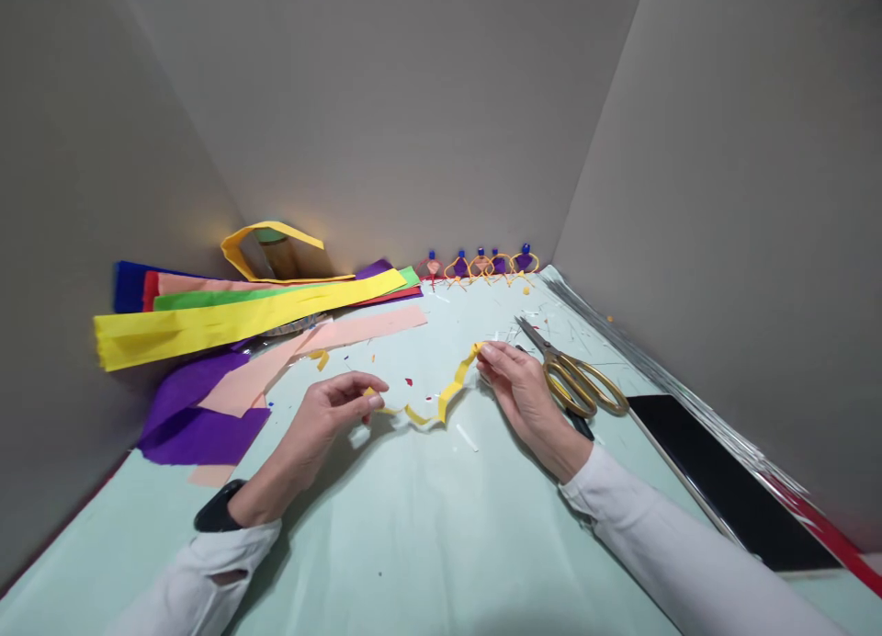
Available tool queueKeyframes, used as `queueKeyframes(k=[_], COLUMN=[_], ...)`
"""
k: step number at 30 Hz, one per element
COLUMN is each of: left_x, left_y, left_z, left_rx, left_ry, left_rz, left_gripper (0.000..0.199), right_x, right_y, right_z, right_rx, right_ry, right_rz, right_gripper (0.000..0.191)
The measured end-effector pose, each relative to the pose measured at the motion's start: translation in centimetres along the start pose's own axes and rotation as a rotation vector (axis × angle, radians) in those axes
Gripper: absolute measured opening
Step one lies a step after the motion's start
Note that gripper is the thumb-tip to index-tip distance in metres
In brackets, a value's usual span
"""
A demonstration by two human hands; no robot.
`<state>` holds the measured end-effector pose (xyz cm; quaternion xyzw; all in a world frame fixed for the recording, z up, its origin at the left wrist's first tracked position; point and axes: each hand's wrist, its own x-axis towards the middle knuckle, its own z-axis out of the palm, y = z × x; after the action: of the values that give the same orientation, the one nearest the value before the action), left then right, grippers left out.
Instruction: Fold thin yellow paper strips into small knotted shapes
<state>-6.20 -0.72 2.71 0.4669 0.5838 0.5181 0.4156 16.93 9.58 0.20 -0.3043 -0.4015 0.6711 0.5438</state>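
A narrow yellow paper strip (451,394), creased along its length, hangs in a sagging curve between my two hands over the pale green table cover. Its left end is pinched between thumb and fingers of my left hand (337,411). The right end, raised higher, is gripped between thumb and fingertips of my right hand (520,392). Small red and white scraps lie on the cover near the strip. Just right of my right hand rest scissors with gold handles (575,379), their blades pointing to the back left.
Coloured paper strips (241,319) and purple paper (199,415) are piled at the left. Several small figures (482,264) stand along the back wall. A black tablet-like device (730,480) and a bundle of silvery strips (661,374) lie at the right. Grey partitions enclose the table.
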Motion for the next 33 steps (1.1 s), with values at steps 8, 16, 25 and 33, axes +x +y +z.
queueKeyframes(k=[8,16,25,33], left_x=[0.6,2.3,2.2,0.9], left_y=[-0.1,2.1,1.2,1.6], left_z=[-3.0,4.0,7.5,7.6], left_rx=[0.117,0.066,-0.074,-0.111], left_ry=[-0.673,-0.201,-0.096,0.025], left_rz=[-0.238,0.08,0.07,-0.025], left_gripper=[0.03,0.03,0.019,0.014], right_x=[-0.2,-1.6,-2.3,-2.0], right_y=[0.1,0.3,-0.6,-0.1], right_z=[0.3,1.1,1.8,1.3], right_rx=[-0.058,-0.214,-0.29,-0.28], right_ry=[-0.086,-0.234,-0.257,-0.195], right_rz=[0.026,0.008,-0.041,-0.07], right_gripper=[0.021,0.017,0.018,0.01])
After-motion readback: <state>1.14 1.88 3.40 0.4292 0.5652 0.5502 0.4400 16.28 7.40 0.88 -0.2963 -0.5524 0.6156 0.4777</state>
